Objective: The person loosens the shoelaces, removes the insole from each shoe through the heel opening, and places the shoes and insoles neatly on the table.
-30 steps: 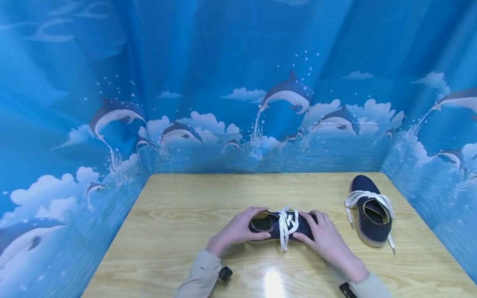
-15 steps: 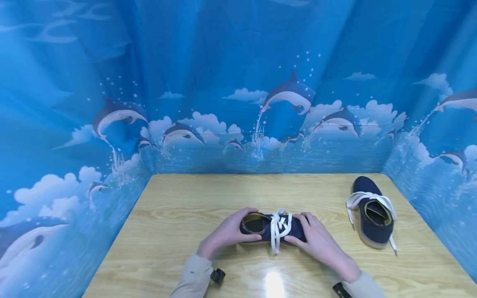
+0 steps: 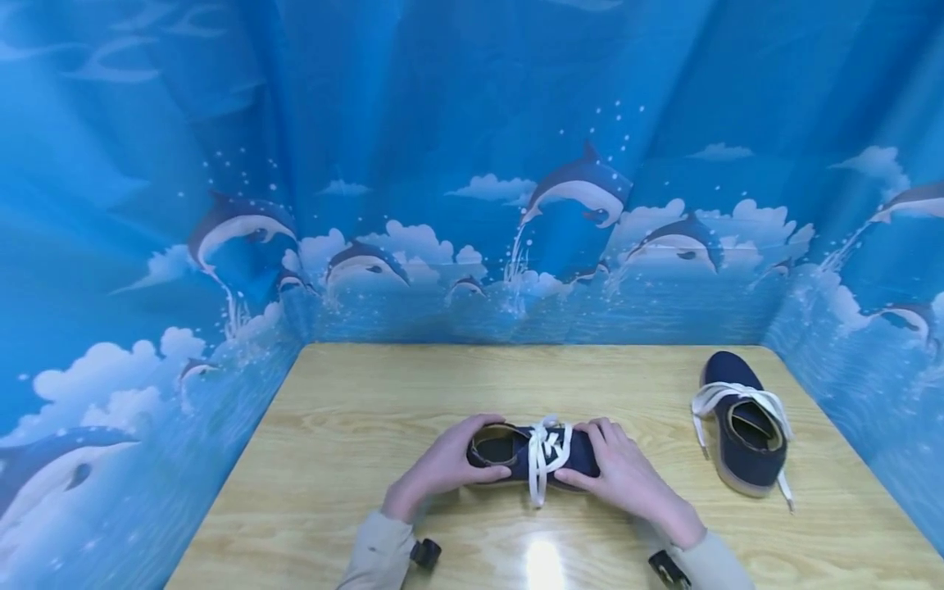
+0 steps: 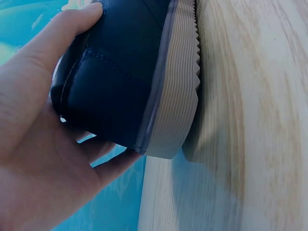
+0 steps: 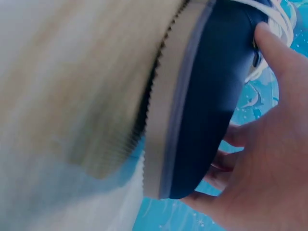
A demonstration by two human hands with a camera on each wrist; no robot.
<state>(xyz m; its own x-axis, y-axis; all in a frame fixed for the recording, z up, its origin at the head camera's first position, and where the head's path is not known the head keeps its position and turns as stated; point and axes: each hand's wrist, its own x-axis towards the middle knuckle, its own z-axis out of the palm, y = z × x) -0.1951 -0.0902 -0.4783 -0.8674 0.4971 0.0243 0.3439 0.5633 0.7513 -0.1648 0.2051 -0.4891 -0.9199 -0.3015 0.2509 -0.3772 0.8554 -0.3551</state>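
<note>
A navy shoe (image 3: 519, 460) with white laces (image 3: 541, 463) tied in a bow lies sideways at the middle of the table, its heel to the left and toe to the right. My left hand (image 3: 447, 460) grips the heel, the thumb along the near side and the fingers behind. Around the toe end, my right hand (image 3: 618, 467) holds with its thumb near the laces. The ribbed pale sole (image 4: 175, 91) sits close over the wood in the left wrist view. In the right wrist view the toe's side (image 5: 211, 91) shows between thumb and fingers.
A second navy shoe (image 3: 754, 467) with white laces stands at the right side of the wooden table (image 3: 332, 459), toe pointing to the back. A blue curtain (image 3: 442, 106) printed with dolphins and clouds surrounds the table's back and sides.
Both hands have shifted left together with the held shoe, more in the first half second than since. Their grip looks the same. The other shoe stays on the right of the table.
</note>
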